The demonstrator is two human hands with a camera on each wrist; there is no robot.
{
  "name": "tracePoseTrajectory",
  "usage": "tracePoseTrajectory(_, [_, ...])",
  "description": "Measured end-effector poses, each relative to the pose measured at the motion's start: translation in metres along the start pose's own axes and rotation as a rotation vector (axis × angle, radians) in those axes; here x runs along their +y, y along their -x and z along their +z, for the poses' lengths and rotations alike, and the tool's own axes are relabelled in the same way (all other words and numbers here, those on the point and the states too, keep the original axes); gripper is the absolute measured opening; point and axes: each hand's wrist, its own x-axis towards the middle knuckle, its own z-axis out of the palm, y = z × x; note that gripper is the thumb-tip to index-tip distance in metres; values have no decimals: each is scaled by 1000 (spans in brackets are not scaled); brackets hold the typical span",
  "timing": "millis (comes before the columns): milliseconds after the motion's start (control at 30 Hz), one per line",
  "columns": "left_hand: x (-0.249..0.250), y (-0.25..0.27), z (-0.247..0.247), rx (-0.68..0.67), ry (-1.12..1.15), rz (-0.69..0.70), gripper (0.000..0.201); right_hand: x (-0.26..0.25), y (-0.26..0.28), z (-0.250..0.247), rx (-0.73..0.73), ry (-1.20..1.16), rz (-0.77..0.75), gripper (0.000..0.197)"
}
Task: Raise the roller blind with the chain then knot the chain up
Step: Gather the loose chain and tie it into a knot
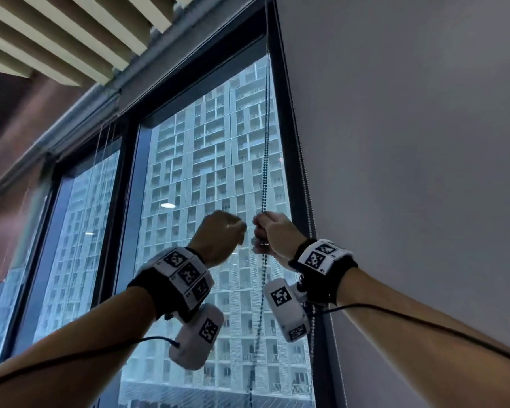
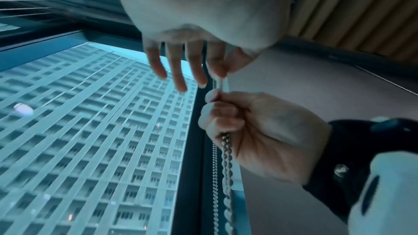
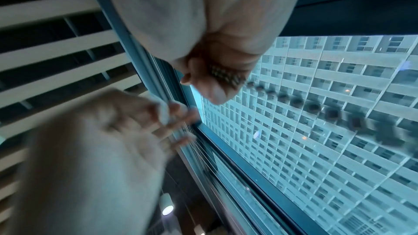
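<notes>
Window's basically uncovered, so we reckon the blind is up and we're on the knotting part. Our right hand [image 1: 273, 231] is clenched around the chain [image 1: 265, 160], which hangs down the right side of the window [image 1: 206, 178] next to the wall [image 1: 409, 142]. Both strands seem bunched in that fist. Our left hand [image 1: 218, 234] sits just beside it: thumb and forefinger look like they're pinching the chain right above the right fist, the other fingers [image 2: 178, 72] loose and spread.

Tip for this bit: keep the right fist tight so the strands stay taut, and let the left hand form the loop close to it. Slack beads slip easily.

No containers anywhere here.
</notes>
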Motion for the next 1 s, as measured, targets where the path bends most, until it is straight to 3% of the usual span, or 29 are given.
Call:
tracePoseTrajectory(67, [13, -4, -1, 164, -118, 164, 32, 7, 1, 2, -30, 53, 20, 30])
tracePoseTrajectory(100, [20, -7, -1, 178, -163, 264, 25, 11, 3, 3, -51, 96, 12, 32])
tracePoseTrajectory(200, [30, -18, -1, -11, -362, 521, 43, 11, 7, 5, -66, 212, -30, 36])
tracePoseTrajectory(267, [26, -29, 3, -140, -603, 642, 39, 9, 12, 3, -62, 310, -39, 35])
tracePoseTrajectory(333, [21, -33, 9, -237, -792, 708, 32, 12, 22, -1, -107, 389, -23, 35])
tracePoseTrajectory(433, [19, -23, 19, -311, -942, 732, 21, 27, 41, -10, -208, 304, 30, 33])
tracePoseTrajectory(633, [2, 35, 61, -494, -1021, 743, 24, 82, 85, -32, -323, 355, 161, 35])
tracePoseTrajectory(766, [3, 75, 92, -636, -1048, 706, 38, 117, 115, -46, -410, 429, 305, 36])
tracePoseTrajectory(900, [1, 100, 110, -733, -907, 387, 47, 123, 140, -70, -440, 486, 354, 36])
tracePoseTrajectory(1000, [-7, 103, 113, -684, -595, 169, 48, 107, 143, -89, -325, 353, 272, 24])
